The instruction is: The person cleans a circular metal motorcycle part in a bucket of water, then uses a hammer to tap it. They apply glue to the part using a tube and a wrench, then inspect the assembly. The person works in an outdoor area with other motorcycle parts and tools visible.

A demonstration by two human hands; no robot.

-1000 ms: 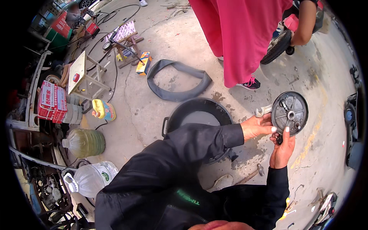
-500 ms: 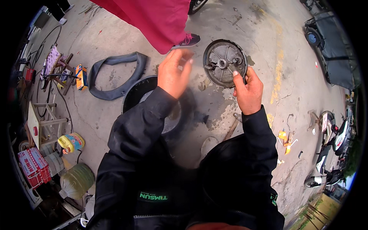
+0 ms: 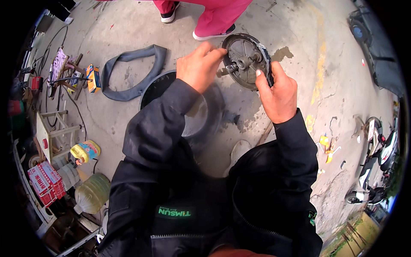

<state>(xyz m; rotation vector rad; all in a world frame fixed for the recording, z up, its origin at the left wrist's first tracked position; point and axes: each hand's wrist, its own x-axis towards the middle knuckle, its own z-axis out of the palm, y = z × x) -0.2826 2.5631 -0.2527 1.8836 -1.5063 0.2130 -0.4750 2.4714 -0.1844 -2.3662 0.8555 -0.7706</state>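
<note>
A round, greasy metal hub plate (image 3: 242,63) with ribs, a centre boss and small fittings is raised above the concrete, its face turned up toward me. My right hand (image 3: 277,95) grips its right rim, thumb over the face. My left hand (image 3: 198,67) is closed, fingertips at the plate's left rim. Below both hands lies a black basin (image 3: 159,83), partly hidden by my left arm, with a wooden handle (image 3: 265,133) beside it on the ground.
A grey inner tube (image 3: 107,77) lies left of the basin. Pink-trousered legs (image 3: 216,17) stand ahead. Leftward are a stool (image 3: 45,132), a yellow jug (image 3: 83,152), red cartons (image 3: 45,182), water containers (image 3: 92,192) and hoses. Rightward are yellow tools (image 3: 329,150) and parked scooters (image 3: 376,162).
My left hand has moved from apart from the plate onto its left rim; the wrench seen earlier near it is out of sight. The plate has tilted slightly. The pink-trousered legs stand farther up the picture.
</note>
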